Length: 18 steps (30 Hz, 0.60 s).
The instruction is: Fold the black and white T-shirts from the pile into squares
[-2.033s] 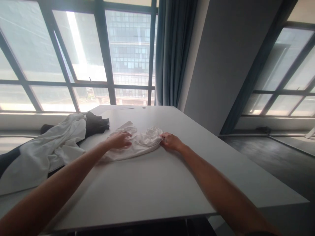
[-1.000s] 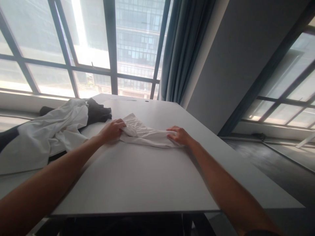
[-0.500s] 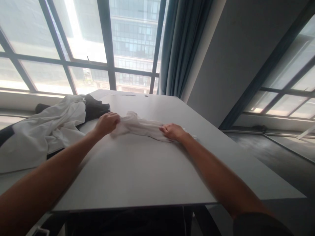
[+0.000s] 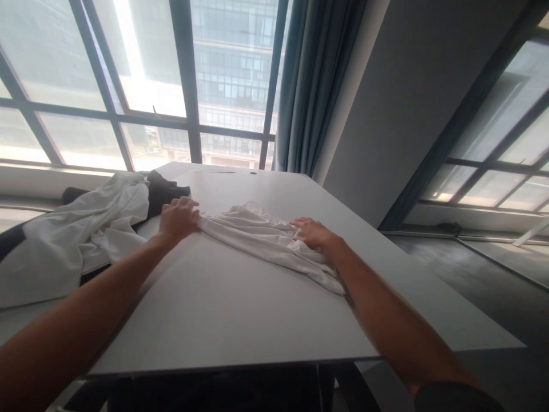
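A crumpled white garment [image 4: 261, 234] lies stretched across the white table, its folds running from upper left to lower right. At its left end is my left hand [image 4: 178, 217], with curled fingers closed on the fabric's edge; the fingertips are partly hidden. My right hand [image 4: 311, 232] rests on the right part of the same garment, fingers extended over the cloth and not wrapped round it. The garment's lower right end lies partly under my right forearm. What kind of garment it is cannot be made out.
A heap of white cloth [image 4: 94, 220] and dark cloth [image 4: 165, 191] lies on the left side of the table [image 4: 240, 315]. Behind the table stand large windows [image 4: 231, 74] and a blue-grey curtain [image 4: 304, 86]. A grey pillar [image 4: 398, 103] rises at the right.
The garment has spread out, its lower part now reaching toward the lower right. My left hand has moved slightly left. My right hand has loosened from a grip to extended fingers and shifted right.
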Tool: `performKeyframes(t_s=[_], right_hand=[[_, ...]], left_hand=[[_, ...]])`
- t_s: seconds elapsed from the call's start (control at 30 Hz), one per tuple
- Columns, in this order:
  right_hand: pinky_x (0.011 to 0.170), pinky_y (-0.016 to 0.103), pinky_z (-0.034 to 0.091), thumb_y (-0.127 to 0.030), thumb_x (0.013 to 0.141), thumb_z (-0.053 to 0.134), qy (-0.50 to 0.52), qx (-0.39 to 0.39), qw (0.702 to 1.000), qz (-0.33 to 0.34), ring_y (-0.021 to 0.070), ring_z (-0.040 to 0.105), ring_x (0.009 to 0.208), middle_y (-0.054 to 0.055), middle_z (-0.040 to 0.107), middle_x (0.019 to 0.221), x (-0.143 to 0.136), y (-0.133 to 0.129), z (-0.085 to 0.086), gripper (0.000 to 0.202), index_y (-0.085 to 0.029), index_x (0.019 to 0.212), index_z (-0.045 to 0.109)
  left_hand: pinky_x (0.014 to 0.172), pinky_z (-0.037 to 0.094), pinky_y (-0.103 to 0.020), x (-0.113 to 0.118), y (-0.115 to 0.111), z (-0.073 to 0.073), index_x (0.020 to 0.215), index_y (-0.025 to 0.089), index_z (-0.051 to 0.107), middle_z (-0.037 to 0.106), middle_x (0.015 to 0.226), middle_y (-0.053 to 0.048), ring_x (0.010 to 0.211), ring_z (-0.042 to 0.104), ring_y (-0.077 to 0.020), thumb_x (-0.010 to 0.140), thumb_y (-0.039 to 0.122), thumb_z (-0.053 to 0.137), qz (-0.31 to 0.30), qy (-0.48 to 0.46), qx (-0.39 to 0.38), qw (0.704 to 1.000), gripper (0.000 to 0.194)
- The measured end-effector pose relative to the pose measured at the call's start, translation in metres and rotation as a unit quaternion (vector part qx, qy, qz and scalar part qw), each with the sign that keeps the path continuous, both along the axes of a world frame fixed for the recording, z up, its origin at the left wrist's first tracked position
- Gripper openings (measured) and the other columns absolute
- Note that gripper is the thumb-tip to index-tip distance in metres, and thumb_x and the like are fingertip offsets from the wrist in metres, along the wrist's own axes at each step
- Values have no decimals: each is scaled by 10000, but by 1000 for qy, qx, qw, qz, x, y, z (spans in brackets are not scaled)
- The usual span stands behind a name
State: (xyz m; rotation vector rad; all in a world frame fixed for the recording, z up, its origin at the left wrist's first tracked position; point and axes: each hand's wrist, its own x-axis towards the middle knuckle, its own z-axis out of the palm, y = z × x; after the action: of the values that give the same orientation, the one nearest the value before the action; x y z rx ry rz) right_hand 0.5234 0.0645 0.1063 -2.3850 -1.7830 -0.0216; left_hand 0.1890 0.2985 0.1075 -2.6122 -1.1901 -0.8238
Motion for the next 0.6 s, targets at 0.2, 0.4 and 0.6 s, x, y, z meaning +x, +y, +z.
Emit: performKeyframes(t_s=[0.2,0.4,0.6], right_hand=[[1200,394,288,-372,775,763,57,-7,977,204,266,380,1445,80,439,1552,-56,17,-10,736,-268,1462,520],[1204,397,293,-627,870,572,96,-24,981,164,276,373,1449,51,428,1559,-56,19,-13,717,-253,1479,503],[1207,450,257,-695,955,311,36,-65,997,-1,268,318,1476,19,375,1592,-25,18,-14,700,-284,1502,461]], left_hand=[[1008,435,-537,45,-70,-27,1416,246,524,545,1439,-147,1273,524,-400,896,687,425,-173,136,-151,964,689],[1092,414,-400,40,-53,-29,1373,243,579,563,1420,-99,1286,530,-302,889,598,527,-286,147,-165,932,603],[1079,422,-428,27,-15,-19,1116,240,723,555,1443,-84,1302,507,-302,888,424,576,-246,147,-104,952,329]])
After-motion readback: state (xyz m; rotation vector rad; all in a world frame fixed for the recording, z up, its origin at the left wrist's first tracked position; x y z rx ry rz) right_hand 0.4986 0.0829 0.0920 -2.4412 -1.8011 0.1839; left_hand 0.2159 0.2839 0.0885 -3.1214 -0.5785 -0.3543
